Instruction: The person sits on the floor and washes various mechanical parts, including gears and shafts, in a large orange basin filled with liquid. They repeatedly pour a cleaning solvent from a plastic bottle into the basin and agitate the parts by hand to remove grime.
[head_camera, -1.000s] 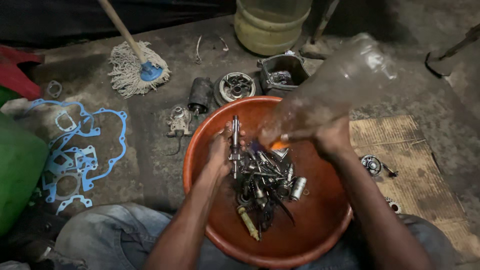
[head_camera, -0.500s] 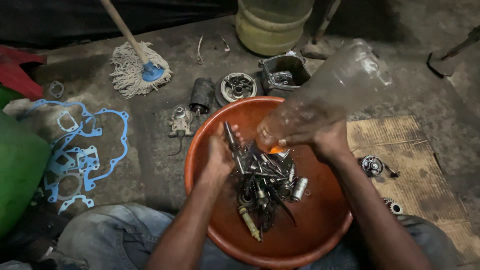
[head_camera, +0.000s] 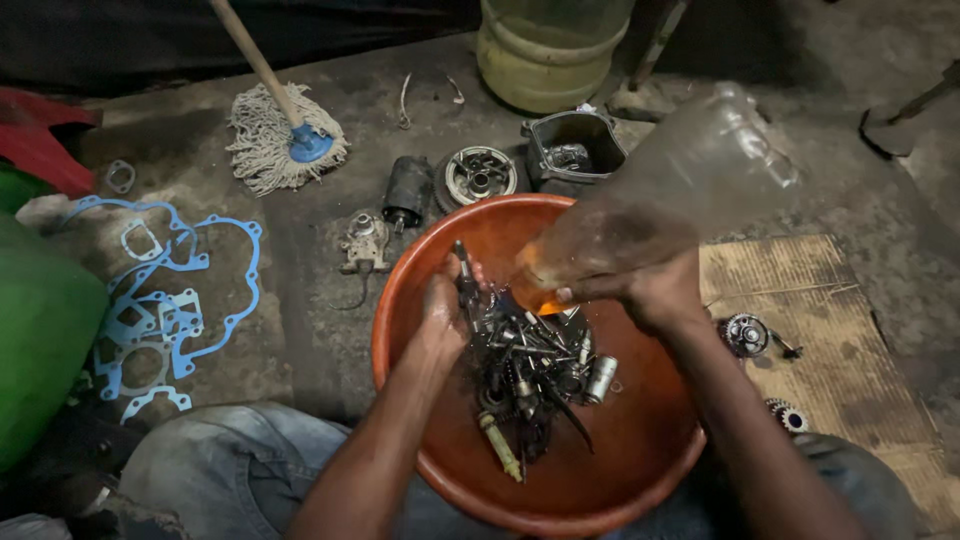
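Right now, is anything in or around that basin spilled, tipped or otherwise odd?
The clear plastic bottle in the right hand is tipped mouth-down over the orange basin, with orange liquid at its neck above the heap of metal parts. The left hand holds a shaft there. No spill shows on the floor.

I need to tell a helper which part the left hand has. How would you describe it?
Start at the round orange plastic basin. At its upper left edge the left hand holds a slim dark metal shaft angled up out of the pile, unlike the parts lying flat.
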